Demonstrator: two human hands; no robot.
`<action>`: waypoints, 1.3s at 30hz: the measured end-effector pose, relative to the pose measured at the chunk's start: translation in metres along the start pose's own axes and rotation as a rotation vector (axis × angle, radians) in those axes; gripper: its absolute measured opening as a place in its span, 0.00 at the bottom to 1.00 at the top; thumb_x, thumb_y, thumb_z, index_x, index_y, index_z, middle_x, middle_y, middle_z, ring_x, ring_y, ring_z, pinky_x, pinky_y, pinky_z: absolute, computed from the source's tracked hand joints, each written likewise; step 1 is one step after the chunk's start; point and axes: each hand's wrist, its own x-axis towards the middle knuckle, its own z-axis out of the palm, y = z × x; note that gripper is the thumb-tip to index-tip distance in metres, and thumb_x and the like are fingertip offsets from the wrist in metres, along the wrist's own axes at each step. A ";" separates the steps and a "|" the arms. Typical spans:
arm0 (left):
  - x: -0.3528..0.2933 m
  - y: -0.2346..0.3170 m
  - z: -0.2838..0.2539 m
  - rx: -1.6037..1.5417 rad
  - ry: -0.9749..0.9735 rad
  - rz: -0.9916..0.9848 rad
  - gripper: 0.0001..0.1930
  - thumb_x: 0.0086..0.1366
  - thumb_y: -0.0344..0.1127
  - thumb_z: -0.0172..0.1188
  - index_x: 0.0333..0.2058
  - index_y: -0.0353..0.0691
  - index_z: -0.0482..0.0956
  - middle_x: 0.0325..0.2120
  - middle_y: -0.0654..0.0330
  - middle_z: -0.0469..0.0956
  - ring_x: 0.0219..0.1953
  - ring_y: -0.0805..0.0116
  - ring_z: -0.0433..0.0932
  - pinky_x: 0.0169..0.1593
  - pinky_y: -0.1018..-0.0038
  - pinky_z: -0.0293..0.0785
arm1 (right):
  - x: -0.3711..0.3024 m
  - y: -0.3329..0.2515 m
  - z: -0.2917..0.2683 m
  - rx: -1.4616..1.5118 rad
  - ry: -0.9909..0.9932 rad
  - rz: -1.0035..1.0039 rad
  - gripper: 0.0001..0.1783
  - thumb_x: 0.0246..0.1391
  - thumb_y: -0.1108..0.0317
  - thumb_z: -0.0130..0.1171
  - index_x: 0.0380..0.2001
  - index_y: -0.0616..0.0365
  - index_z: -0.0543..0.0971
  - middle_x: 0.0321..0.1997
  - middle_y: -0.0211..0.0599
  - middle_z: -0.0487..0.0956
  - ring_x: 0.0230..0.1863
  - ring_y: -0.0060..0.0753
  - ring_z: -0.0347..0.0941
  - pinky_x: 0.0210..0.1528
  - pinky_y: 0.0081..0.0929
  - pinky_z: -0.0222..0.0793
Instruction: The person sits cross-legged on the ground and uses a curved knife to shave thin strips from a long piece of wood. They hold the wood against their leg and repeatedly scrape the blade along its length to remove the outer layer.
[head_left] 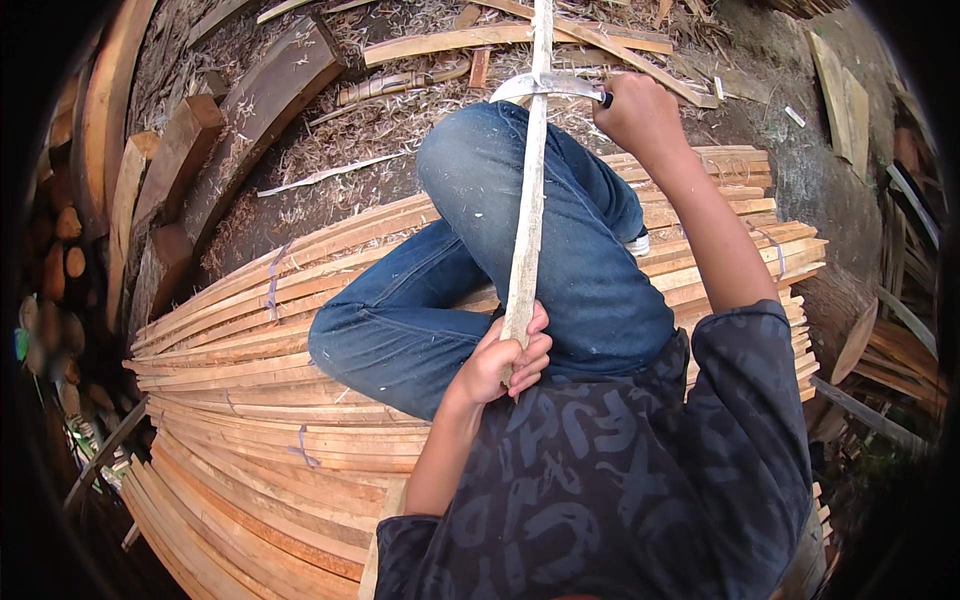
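My left hand is closed around the near end of a long, pale wooden strip, close to my waist. The strip runs away from me over my raised knee and out past the top of the view. In my right hand is the dark handle of a sickle, most of the handle hidden by the fingers. Its curved, shiny blade lies across the strip just beyond the knee, touching it or very near it.
I sit cross-legged on bundles of sawn wooden slats bound with thin ties. Shavings litter the ground ahead. Thick timber beams lie at the left, and loose planks at the right.
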 end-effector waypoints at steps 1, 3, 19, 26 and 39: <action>-0.001 -0.004 -0.004 0.035 0.013 0.017 0.14 0.46 0.25 0.45 0.32 0.45 0.56 0.15 0.68 0.57 0.11 0.81 0.55 0.12 0.84 0.53 | -0.017 -0.008 -0.006 0.054 -0.033 -0.004 0.09 0.38 0.64 0.61 0.22 0.58 0.82 0.22 0.49 0.80 0.28 0.46 0.80 0.33 0.38 0.77; 0.001 -0.006 -0.007 0.079 0.016 0.038 0.14 0.46 0.25 0.45 0.32 0.46 0.57 0.15 0.69 0.57 0.11 0.81 0.55 0.12 0.84 0.53 | -0.050 -0.023 -0.018 0.077 -0.120 -0.184 0.09 0.39 0.64 0.61 0.22 0.57 0.82 0.21 0.48 0.80 0.27 0.46 0.80 0.32 0.38 0.76; -0.001 -0.007 -0.012 0.193 0.112 0.068 0.13 0.45 0.25 0.44 0.32 0.45 0.57 0.15 0.68 0.56 0.11 0.79 0.55 0.12 0.81 0.53 | -0.031 -0.033 -0.017 0.005 -0.175 -0.147 0.12 0.43 0.62 0.60 0.24 0.60 0.81 0.27 0.50 0.81 0.30 0.48 0.80 0.33 0.40 0.76; -0.001 -0.007 -0.003 0.385 0.144 0.113 0.12 0.46 0.24 0.43 0.32 0.44 0.57 0.15 0.69 0.55 0.11 0.81 0.54 0.12 0.83 0.52 | 0.030 0.031 0.006 -0.016 -0.043 0.234 0.15 0.47 0.59 0.58 0.27 0.63 0.81 0.30 0.55 0.80 0.35 0.55 0.79 0.39 0.45 0.75; -0.002 -0.007 -0.035 0.015 -0.112 0.015 0.14 0.46 0.24 0.46 0.33 0.44 0.57 0.16 0.68 0.57 0.11 0.80 0.56 0.12 0.83 0.54 | -0.094 0.002 0.045 0.575 -0.068 0.316 0.21 0.49 0.54 0.63 0.21 0.64 0.81 0.14 0.48 0.75 0.16 0.46 0.72 0.24 0.37 0.66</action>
